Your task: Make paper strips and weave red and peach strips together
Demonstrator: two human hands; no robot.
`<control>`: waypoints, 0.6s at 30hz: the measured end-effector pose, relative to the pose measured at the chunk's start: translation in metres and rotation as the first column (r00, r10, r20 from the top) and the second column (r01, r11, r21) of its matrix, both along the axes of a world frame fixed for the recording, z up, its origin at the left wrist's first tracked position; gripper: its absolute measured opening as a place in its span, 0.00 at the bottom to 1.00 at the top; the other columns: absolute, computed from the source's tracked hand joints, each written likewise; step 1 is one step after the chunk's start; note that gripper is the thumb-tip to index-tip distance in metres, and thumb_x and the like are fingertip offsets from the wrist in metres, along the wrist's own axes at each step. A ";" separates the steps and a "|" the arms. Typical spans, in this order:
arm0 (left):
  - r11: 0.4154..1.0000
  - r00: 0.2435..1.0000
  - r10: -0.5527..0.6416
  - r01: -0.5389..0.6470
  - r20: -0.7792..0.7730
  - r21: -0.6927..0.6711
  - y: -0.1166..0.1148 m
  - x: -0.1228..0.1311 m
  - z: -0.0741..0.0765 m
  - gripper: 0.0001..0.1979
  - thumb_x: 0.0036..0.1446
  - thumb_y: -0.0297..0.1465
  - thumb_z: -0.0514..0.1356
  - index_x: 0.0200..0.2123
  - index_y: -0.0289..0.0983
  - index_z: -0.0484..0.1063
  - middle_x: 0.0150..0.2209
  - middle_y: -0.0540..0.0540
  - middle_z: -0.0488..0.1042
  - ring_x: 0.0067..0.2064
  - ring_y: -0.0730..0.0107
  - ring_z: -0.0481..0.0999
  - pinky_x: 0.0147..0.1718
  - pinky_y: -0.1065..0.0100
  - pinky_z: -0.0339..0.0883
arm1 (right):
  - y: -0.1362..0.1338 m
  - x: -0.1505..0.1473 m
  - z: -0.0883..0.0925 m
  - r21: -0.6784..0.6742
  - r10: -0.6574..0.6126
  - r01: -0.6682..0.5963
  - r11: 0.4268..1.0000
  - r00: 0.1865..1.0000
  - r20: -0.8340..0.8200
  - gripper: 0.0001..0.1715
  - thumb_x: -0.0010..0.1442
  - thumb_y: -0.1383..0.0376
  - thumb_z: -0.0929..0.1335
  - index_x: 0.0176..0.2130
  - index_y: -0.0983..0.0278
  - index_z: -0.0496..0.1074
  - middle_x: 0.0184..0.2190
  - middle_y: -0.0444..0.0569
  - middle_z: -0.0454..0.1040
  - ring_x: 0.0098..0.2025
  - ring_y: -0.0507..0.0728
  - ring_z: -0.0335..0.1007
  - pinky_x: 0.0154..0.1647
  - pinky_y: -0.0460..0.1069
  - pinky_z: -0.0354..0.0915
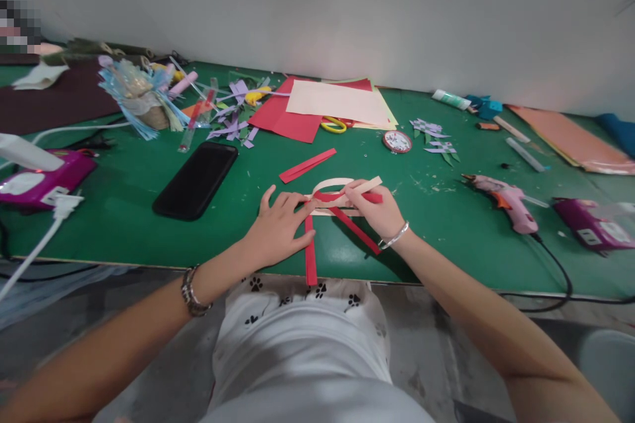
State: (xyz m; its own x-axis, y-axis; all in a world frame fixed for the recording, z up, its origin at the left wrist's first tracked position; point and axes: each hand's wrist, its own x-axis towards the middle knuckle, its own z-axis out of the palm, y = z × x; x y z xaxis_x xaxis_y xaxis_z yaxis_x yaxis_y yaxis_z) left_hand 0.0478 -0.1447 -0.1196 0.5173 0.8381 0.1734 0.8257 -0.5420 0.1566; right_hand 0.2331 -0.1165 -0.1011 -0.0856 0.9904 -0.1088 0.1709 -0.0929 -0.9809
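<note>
Red and cream paper strips lie crossed and looped together on the table in front of me. My right hand [374,208] pinches a cream paper strip [370,185] whose free end sticks up past the fingers. My left hand [280,228] lies with fingers spread, its fingertips pressing on the left end of the strips where they cross. One red strip [310,264] runs from there over the table's front edge, passing by the left thumb. Another red strip [354,230] slants down under my right wrist. A folded red strip [307,166] lies loose just beyond my hands.
A black phone [196,180] lies left, near a purple power strip [47,175]. Paper sheets [337,100] and yellow-handled scissors [334,124] are behind. A pink glue gun [506,201], its cord over the edge, and another purple box [595,223] lie right.
</note>
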 end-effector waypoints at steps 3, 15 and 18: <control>1.000 1.000 -0.019 0.019 -0.024 0.001 0.001 0.000 0.002 0.20 0.54 0.36 0.49 0.50 0.39 0.62 0.45 0.41 0.66 0.48 0.58 0.63 0.53 0.45 0.41 | 0.000 0.003 -0.004 0.103 0.032 -0.046 0.994 0.992 0.126 0.06 0.46 0.63 0.65 0.25 0.65 0.68 0.23 0.44 0.70 0.27 0.51 0.68 0.28 0.47 0.67; 0.999 0.993 -0.027 0.032 -0.116 0.040 0.007 0.008 0.010 0.16 0.50 0.37 0.51 0.42 0.41 0.67 0.38 0.45 0.65 0.43 0.60 0.64 0.53 0.45 0.40 | 0.002 0.012 -0.007 0.318 0.152 -0.235 0.918 0.952 0.267 0.06 0.47 0.66 0.65 0.21 0.65 0.70 0.33 0.48 0.74 0.37 0.53 0.69 0.40 0.49 0.64; 0.999 0.993 -0.027 0.032 -0.118 0.036 0.008 0.007 0.010 0.15 0.50 0.37 0.52 0.42 0.42 0.68 0.38 0.45 0.65 0.42 0.60 0.64 0.53 0.44 0.40 | 0.001 0.013 -0.005 0.301 0.161 -0.242 0.922 0.949 0.271 0.04 0.47 0.67 0.65 0.24 0.64 0.70 0.31 0.47 0.73 0.36 0.53 0.69 0.38 0.49 0.65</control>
